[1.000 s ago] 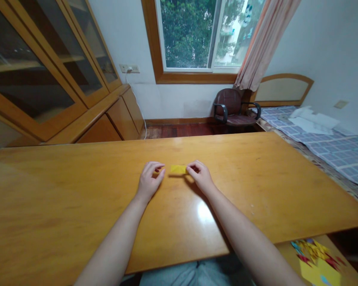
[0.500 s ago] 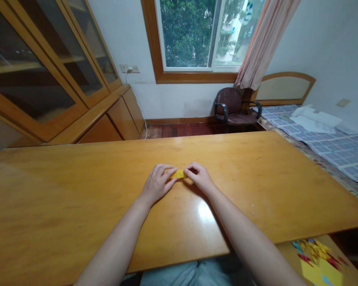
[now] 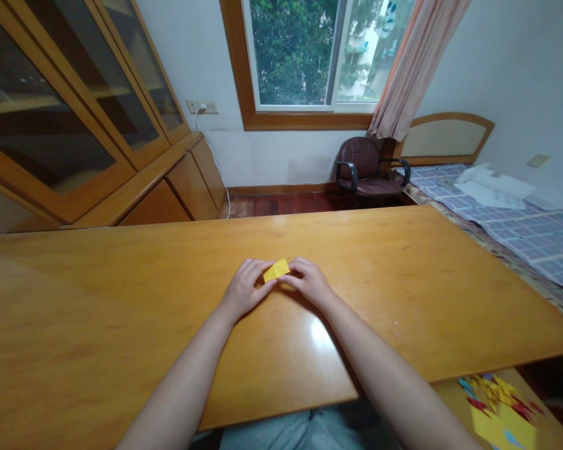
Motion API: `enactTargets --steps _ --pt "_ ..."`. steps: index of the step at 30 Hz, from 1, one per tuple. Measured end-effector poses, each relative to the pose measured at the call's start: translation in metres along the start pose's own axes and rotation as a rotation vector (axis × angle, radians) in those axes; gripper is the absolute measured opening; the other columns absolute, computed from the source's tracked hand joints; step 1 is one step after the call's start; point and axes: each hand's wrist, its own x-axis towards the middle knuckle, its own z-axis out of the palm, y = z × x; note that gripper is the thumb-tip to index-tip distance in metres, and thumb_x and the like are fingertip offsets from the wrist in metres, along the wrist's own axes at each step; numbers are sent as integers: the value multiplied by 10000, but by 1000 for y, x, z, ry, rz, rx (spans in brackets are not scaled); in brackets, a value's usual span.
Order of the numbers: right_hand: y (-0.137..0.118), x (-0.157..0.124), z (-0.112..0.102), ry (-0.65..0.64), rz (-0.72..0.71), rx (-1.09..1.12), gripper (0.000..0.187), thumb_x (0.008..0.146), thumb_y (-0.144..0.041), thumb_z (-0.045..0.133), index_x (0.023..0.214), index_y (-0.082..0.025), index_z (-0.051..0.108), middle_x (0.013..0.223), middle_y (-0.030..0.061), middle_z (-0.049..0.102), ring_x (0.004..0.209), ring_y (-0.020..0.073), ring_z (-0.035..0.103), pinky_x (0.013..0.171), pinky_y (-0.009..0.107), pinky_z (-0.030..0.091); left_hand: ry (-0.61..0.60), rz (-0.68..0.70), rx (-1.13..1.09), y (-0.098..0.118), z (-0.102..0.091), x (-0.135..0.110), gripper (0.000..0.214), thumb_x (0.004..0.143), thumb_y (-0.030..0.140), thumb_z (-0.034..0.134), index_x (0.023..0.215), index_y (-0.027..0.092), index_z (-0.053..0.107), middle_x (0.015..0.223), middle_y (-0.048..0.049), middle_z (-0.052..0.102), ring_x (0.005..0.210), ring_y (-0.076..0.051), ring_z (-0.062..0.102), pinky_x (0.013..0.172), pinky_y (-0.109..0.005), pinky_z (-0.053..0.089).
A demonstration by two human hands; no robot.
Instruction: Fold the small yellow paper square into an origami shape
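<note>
A small folded piece of yellow paper [image 3: 276,270] is held between both hands just above the middle of the wooden table [image 3: 122,300]. My left hand [image 3: 245,289] pinches its left end with curled fingers. My right hand [image 3: 309,284] grips its right end, fingers bent. The paper is tilted, its right end raised.
A pile of coloured paper pieces [image 3: 497,406] lies on a lower surface at the bottom right. Glass-door wooden cabinets [image 3: 75,125] line the left wall. A dark armchair [image 3: 363,169] stands under the window, and a bed [image 3: 520,225] runs along the right.
My hands have closed in from either side of the yellow paper and taken hold of it. The paper, flat on the table before, is now lifted and tilted.
</note>
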Motion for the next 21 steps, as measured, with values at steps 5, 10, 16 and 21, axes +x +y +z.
enactTargets --steps 5,10,16,21 --pt "1 1 -1 19 6 -5 137 816 -303 750 790 -180 696 785 24 629 739 154 574 691 258 442 -28 -31 -38 2 0 0 334 933 355 574 1222 187 569 1042 -84 655 959 -217 588 876 -378 485" --pt "1 1 -1 16 16 -12 112 822 -281 743 790 -182 701 783 23 632 746 154 580 701 259 443 -28 -37 -48 3 0 1 325 928 355 576 1203 182 579 1034 -84 658 959 -219 596 871 -372 492" --pt "-2 1 -1 11 23 -8 131 834 -305 727 798 -182 699 786 26 631 742 154 578 692 257 443 -26 -57 -67 2 -1 0 319 926 339 577 1200 176 578 1042 -85 652 955 -214 593 875 -367 491" --pt "-2 1 -2 6 27 -10 136 835 -314 726 812 -182 703 786 24 631 737 150 577 697 257 445 -29 -75 -82 3 -1 0 306 928 329 568 1193 176 583 1041 -82 650 951 -209 593 873 -360 493"
